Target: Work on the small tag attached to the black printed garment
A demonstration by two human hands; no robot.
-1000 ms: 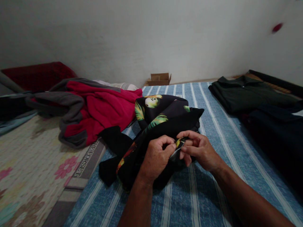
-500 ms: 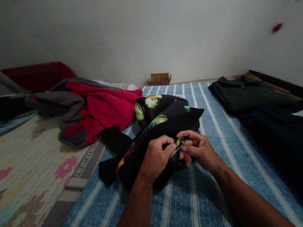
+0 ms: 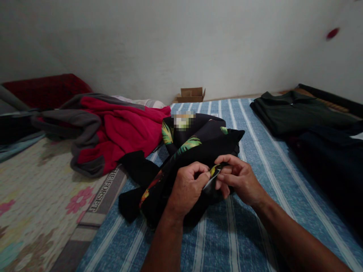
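Garment bunching on striped sheet

In the head view, the garment, smooth and black with green leaf prints, is lying in soft folds mid-sheet. The left hand is pinching its thin, yellow-marked edge between thumb and forefinger. The right hand is curving its slightly spread fingers around the same edge; whether its tips are pressing together, I cannot tell. A plush-looking crimson-and-gray jacket is slumping beside the garment at left. A stiff cardboard box is sitting open beyond; a flat, folded dark green top is resting at right.
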